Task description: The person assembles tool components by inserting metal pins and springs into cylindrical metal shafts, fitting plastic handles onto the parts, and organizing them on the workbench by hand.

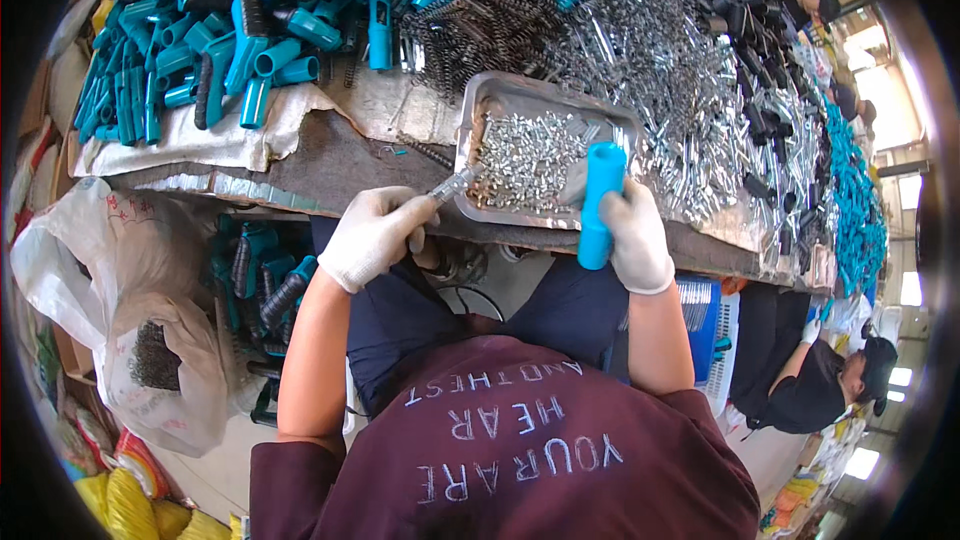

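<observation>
My left hand (pixel 375 230), in a white glove, is closed around one end of a slim silvery metal shaft (pixel 457 182). The shaft's free end points to the near left corner of a shallow metal tray (pixel 478 100). Many small shiny metal pieces (pixel 525 155) lie loose in that tray. In my right hand (pixel 640 240), also gloved, is a teal tube-shaped tool housing (pixel 596 220), held upright at the tray's near right side. My right fingers wrap behind it and are partly hidden; the thumb presses its side.
Teal pistol-grip housings (pixel 265 60) are heaped on the table's far left. Dark springs (pixel 485 35), silvery metal parts (pixel 680 90) and black parts (pixel 765 70) spread rightward. A plastic bag (pixel 75 230) stands left of my legs. Another person (pixel 815 385) sits at the right.
</observation>
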Motion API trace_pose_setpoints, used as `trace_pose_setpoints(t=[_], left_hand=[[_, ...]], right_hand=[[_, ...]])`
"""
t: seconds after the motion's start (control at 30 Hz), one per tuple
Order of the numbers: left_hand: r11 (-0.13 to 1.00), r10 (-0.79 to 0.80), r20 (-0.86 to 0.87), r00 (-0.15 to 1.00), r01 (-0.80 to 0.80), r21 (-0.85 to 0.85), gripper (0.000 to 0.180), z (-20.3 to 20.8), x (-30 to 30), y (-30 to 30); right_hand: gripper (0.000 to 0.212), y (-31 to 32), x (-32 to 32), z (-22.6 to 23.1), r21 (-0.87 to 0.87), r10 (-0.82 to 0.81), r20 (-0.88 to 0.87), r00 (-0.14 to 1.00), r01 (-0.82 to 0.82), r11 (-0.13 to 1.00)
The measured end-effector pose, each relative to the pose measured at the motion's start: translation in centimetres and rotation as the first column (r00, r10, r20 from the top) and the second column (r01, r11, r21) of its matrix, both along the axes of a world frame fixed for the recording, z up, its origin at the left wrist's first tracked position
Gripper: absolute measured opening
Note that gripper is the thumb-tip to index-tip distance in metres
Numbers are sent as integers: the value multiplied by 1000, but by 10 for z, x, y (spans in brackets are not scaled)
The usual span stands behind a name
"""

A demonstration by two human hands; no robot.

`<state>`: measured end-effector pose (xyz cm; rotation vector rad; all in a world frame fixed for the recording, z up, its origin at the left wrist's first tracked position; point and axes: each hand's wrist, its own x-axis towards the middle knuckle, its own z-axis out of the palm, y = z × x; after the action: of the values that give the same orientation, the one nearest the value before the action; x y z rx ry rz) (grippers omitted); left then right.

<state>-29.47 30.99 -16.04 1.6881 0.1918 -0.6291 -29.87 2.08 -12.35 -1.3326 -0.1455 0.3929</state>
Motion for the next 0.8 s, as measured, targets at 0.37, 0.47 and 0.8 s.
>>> trace_pose_setpoints(t=[0.37,0.47,0.8], left_hand=[[933,-355,37,934,351,79,31,46,-18,-59],[896,-434,103,895,417,156,31,44,-15,-71],[844,-523,397,754,394,363,23,12,-16,-81]], right_hand=[[25,-51,-37,-37,-66,-653,-117,748,650,757],[25,-49,-43,-41,29,-615,-189,765,631,776],[27,-33,-58,-41,35,-173,-411,895,205,978]])
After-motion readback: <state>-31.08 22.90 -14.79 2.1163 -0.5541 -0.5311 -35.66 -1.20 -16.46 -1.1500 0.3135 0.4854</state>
